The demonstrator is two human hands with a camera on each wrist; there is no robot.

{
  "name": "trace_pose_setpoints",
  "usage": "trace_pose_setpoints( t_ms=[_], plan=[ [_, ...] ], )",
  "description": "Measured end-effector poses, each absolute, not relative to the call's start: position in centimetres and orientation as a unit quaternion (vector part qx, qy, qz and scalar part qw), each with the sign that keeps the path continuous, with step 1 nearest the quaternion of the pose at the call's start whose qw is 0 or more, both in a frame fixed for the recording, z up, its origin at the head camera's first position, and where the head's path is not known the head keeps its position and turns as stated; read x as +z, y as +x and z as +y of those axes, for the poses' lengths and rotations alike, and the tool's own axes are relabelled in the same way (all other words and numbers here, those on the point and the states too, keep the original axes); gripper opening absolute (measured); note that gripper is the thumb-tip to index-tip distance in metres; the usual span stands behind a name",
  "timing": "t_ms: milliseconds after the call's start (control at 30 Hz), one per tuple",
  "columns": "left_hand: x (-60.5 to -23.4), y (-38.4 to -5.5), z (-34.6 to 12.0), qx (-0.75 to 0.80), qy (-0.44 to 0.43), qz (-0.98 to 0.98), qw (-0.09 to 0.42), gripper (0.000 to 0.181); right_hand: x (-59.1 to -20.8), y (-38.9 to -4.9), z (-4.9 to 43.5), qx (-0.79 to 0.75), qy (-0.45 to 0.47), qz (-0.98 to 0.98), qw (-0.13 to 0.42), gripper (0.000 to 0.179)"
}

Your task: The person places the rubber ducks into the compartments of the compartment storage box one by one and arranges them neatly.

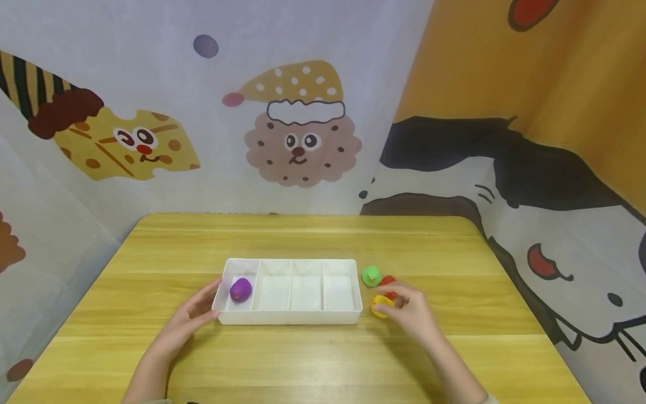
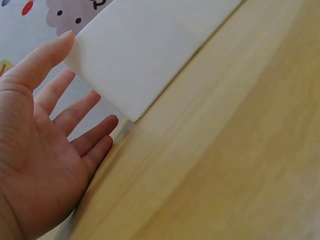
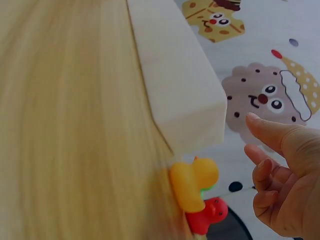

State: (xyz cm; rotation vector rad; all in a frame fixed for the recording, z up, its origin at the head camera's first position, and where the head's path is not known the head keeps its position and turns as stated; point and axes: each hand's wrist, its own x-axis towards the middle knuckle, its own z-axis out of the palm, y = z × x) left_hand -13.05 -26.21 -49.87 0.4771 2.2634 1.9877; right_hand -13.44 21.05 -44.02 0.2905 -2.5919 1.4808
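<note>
A white tray (image 1: 290, 318) with a row of compartments lies on the table. A purple toy duck (image 1: 240, 289) sits in its leftmost compartment. My left hand (image 1: 183, 324) is at the tray's left end, fingers spread and fairly straight, fingertips right at the end wall; the left wrist view shows nothing in the palm. Just right of the tray are a green toy duck (image 1: 372, 276), a red toy duck (image 3: 202, 217) and a yellow toy duck (image 3: 185, 186). Above the yellow and red ducks hovers my right hand (image 1: 416, 314), thumb and fingers apart, holding nothing.
The wooden table (image 1: 303, 365) bears the tray and ducks. Behind it hangs a cloth (image 1: 303, 33) printed with cartoon figures, which also runs along both sides close to the table's edges.
</note>
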Motion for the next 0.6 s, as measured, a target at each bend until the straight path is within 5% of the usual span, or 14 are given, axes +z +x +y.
trace_pose_setpoints(
  t_ms=[600],
  plan=[
    [-49.9,-13.1,-26.2,0.645,0.151,0.748,0.045,0.061,-46.6,-14.1,22.6,0.457,0.054,-0.886,0.061,0.031]
  ],
)
